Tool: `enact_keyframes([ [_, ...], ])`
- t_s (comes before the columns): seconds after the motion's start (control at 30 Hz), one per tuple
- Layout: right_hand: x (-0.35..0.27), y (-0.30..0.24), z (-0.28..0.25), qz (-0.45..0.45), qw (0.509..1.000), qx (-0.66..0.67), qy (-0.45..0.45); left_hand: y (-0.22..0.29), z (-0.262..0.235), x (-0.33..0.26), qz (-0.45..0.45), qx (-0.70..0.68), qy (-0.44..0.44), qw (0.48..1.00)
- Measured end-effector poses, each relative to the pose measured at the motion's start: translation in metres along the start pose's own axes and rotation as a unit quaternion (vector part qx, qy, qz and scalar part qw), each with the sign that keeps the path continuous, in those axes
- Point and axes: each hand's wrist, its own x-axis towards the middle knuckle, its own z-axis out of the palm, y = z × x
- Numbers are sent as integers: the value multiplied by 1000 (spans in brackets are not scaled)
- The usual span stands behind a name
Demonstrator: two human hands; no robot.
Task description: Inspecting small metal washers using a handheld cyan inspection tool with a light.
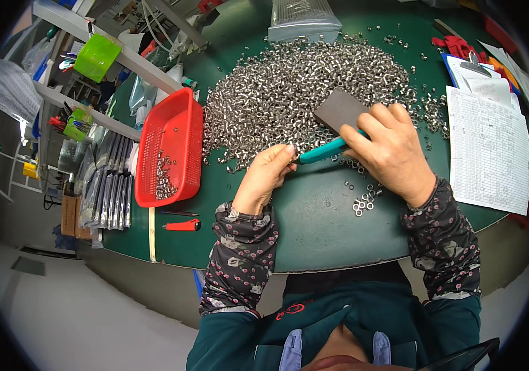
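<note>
My left hand (263, 175) is closed, thumb and fingertips pinched together at the tip of a teal-handled tool (324, 150). A small metal piece seems to sit in that pinch, mostly hidden by the fingers. My right hand (392, 152) is wrapped round the other end of the tool, which slants down toward the left hand. Just beyond the right fingers is a flat grey-brown block (340, 110); whether they touch it I cannot tell. A wide heap of small shiny metal rings (277, 86) spreads behind both hands. Several loose rings (366, 201) lie below the right hand.
A red perforated basket (192, 148) with some metal pieces inside stands at left. Near it lie a red cutter (181, 225) and a dark pen (179, 213). Printed sheets (484, 154) and a clipboard (476, 65) are at right. A clear plastic bag (303, 21) lies at the back.
</note>
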Motion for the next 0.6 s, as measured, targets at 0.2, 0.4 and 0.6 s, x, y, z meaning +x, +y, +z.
enact_keyframes([
  [0.2,-9,-1,10,114,985,116,-51,-9,-17,8,109,-190,-49,974],
  [0.4,-12,-5,13,214,945,220,-110,-9,-15,8,141,-264,-57,952],
  [0.6,-10,-6,16,245,918,275,-147,-15,-18,10,151,-263,-60,951],
])
